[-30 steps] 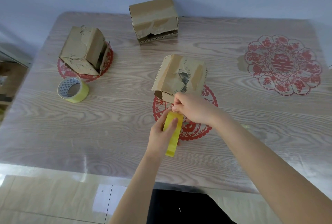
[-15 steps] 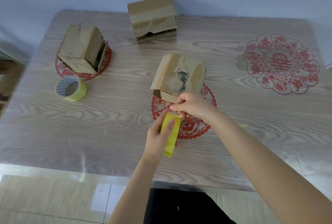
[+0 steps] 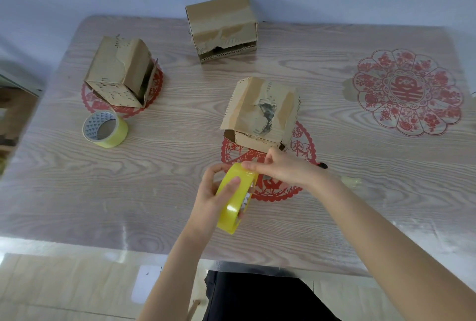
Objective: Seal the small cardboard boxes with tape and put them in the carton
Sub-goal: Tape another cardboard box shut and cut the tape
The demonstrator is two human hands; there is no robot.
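Though not yet laid on any box, pictured on edge in the left hand, thumb pressed across the glossy band and the other fingers curled behind: yellow tape roll, just above the near part of the table. Picked at on its upper rim by the curled fingertips of the right hand, apparently hunting the loose end; impossible to tell whether caught. Directly beyond both hands, on a red paper-cut motif: nearest small box, scuffed and torn on top, lid lifting at the near left corner. Further off, far-left box with a side flap ajar, far box ragged along its base. Just before the far-left box, spare tape roll. No carton in view. Judged light and rigid, slick on the band, sticky at the freed end: best steadied by core or rims, peeled slowly. As for the boxes, judged light, hollow, easily crushed: best taken by opposite side walls, flaps pressed shut first, clear of the torn patches.
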